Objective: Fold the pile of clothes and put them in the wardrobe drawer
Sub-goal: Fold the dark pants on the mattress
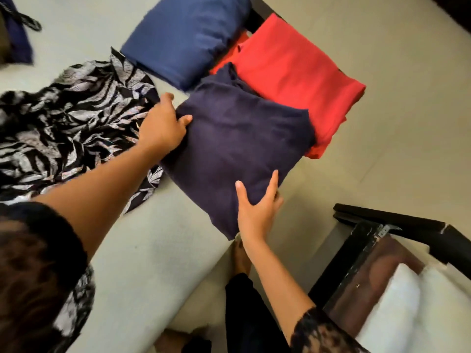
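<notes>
Head view: the folded dark navy garment (237, 138) is at the near edge of the bed (153, 250), with one side over the folded red garment (293, 72). It is held from two sides. The left hand (163, 128) has its grip clamped on the left edge, thumb on top, with the other fingers hidden. The right hand (257, 212) pinches the near edge, with the thumb and one finger spread on top. For a good job, the garment should be lifted flat and level, so the folds are not lost before the drawer (407, 220) is reached.
</notes>
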Demonstrator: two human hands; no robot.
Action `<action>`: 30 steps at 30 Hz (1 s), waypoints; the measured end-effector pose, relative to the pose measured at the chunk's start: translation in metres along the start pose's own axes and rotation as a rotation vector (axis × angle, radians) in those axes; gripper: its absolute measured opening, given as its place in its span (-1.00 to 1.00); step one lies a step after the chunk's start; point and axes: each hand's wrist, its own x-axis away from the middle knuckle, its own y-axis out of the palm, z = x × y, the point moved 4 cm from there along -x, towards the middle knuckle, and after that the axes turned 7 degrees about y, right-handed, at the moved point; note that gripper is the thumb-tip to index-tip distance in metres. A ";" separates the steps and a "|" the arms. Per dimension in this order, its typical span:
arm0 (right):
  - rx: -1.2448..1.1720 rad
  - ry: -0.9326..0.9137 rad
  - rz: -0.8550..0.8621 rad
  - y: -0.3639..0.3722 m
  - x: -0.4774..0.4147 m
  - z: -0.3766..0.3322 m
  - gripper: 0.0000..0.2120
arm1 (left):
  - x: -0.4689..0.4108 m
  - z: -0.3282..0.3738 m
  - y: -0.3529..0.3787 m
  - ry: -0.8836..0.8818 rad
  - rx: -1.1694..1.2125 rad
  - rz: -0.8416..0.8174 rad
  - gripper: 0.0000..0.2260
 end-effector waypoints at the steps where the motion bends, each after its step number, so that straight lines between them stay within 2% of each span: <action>1: 0.100 -0.039 0.039 -0.004 0.002 -0.004 -0.20 | 0.004 0.006 -0.001 0.113 -0.082 0.070 -0.51; 3: 0.339 -0.270 0.209 -0.015 0.005 -0.022 -0.23 | 0.016 0.026 0.001 0.478 -0.231 0.183 -0.50; 5: 0.485 -0.575 0.328 -0.016 0.001 -0.043 -0.32 | 0.030 0.039 0.016 0.835 -0.364 0.155 -0.54; 6: 0.535 -0.683 0.333 -0.012 -0.005 -0.051 -0.36 | 0.034 0.040 0.026 0.939 -0.434 0.098 -0.56; 8: 0.601 -0.759 0.285 0.003 -0.023 -0.062 -0.39 | 0.034 0.035 0.043 0.977 -0.528 -0.007 -0.58; 10: 0.651 -0.737 0.223 0.021 -0.036 -0.061 -0.40 | 0.027 0.027 0.053 0.906 -0.551 -0.051 -0.56; 18: 0.762 -0.660 0.154 0.035 -0.044 -0.053 -0.36 | 0.023 0.024 0.056 0.874 -0.541 -0.085 -0.55; 21: 0.676 -0.703 0.146 0.036 -0.028 -0.072 -0.29 | 0.030 0.015 0.035 0.692 -0.473 0.033 -0.54; 25: 0.541 -1.098 0.043 0.075 0.033 -0.112 -0.31 | 0.063 -0.057 -0.028 0.259 -0.440 0.393 -0.53; 28: 0.557 -1.278 -0.109 0.126 0.076 -0.120 -0.22 | 0.100 -0.133 -0.078 -0.113 -0.479 0.484 -0.22; 30: 0.657 -1.303 -0.243 0.166 0.100 -0.118 -0.04 | 0.121 -0.183 -0.100 -0.330 -0.422 0.458 -0.04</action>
